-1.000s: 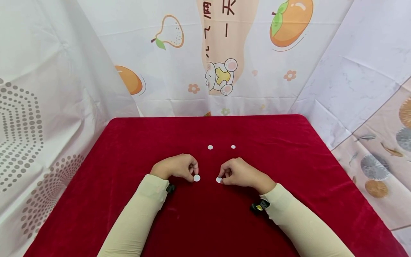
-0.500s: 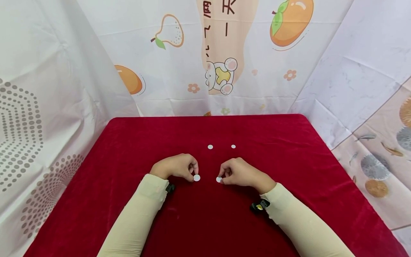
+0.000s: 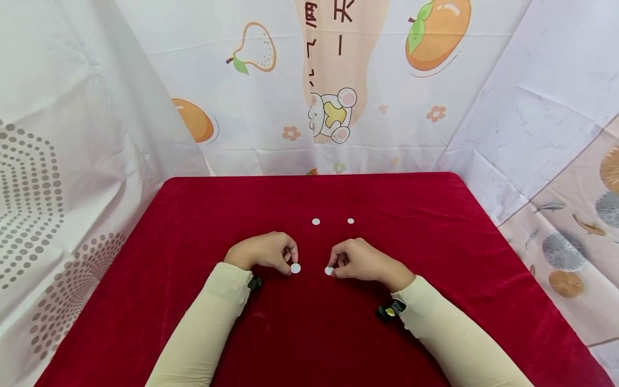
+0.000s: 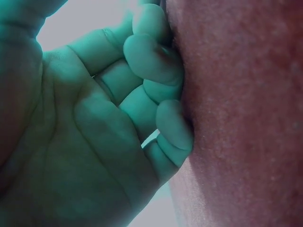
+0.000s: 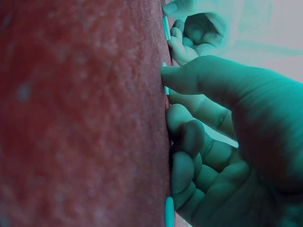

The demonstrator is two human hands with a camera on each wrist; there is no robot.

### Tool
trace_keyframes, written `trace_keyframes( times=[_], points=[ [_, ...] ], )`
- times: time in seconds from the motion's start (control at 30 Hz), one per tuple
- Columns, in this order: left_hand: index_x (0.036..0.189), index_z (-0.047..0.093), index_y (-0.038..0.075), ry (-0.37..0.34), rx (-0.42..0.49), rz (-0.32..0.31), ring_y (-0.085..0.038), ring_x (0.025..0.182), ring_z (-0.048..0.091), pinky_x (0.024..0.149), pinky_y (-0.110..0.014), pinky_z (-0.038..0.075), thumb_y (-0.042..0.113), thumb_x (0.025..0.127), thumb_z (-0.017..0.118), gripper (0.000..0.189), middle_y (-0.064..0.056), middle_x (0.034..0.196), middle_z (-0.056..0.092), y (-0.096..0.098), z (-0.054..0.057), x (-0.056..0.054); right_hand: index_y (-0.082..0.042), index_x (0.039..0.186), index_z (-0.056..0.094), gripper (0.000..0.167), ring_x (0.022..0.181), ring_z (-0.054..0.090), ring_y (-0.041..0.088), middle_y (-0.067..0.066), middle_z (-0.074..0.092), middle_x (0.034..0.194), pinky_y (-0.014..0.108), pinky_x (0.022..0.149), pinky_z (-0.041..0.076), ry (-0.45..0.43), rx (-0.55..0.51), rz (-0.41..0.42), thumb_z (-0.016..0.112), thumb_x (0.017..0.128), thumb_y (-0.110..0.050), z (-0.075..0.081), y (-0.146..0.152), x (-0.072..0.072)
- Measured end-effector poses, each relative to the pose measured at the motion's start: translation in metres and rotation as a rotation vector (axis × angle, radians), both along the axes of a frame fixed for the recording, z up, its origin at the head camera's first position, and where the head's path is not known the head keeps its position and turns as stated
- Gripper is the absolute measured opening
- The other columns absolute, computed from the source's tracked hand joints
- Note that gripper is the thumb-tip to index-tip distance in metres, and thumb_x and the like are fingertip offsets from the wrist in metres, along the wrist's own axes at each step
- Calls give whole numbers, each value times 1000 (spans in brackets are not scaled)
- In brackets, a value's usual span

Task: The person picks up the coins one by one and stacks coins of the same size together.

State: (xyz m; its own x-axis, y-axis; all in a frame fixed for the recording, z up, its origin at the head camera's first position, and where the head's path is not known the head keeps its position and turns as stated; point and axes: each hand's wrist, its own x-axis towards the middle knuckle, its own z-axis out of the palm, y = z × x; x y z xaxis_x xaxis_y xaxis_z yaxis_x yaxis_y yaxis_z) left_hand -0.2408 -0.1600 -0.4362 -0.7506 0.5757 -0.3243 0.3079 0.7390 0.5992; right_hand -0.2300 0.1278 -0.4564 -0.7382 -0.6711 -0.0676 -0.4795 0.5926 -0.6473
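Near the middle of the red cloth, my left hand (image 3: 267,251) pinches a small white disc (image 3: 296,268) between thumb and forefinger. The disc lies flat at the fingertips. In the left wrist view the other fingers (image 4: 151,61) curl down onto the cloth, and the disc is hidden. Facing it from the right, my right hand (image 3: 365,260) grips a second white disc (image 3: 329,271) by its edge. The right wrist view shows this thin disc (image 5: 166,90) edge-on at the thumb tip, the left hand (image 5: 201,40) behind.
Two more white discs lie farther back, one disc (image 3: 316,221) near the middle and a smaller-looking disc (image 3: 350,221) to its right. Red velvet cloth (image 3: 232,204) covers the table. Printed white curtains (image 3: 261,118) hang behind it and at both sides.
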Motion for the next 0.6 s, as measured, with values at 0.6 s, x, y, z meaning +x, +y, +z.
trace_keyframes(
  times=[0.6],
  points=[
    [82, 69, 20, 137, 59, 28, -10, 60, 49, 62, -29, 47, 28, 87, 83, 17, 1, 69, 60, 6, 3, 0, -26, 90, 76, 14, 60, 59, 6, -11, 66, 68, 26, 60, 52, -3, 2, 34, 77, 86, -13, -1, 0, -2]
  ],
)
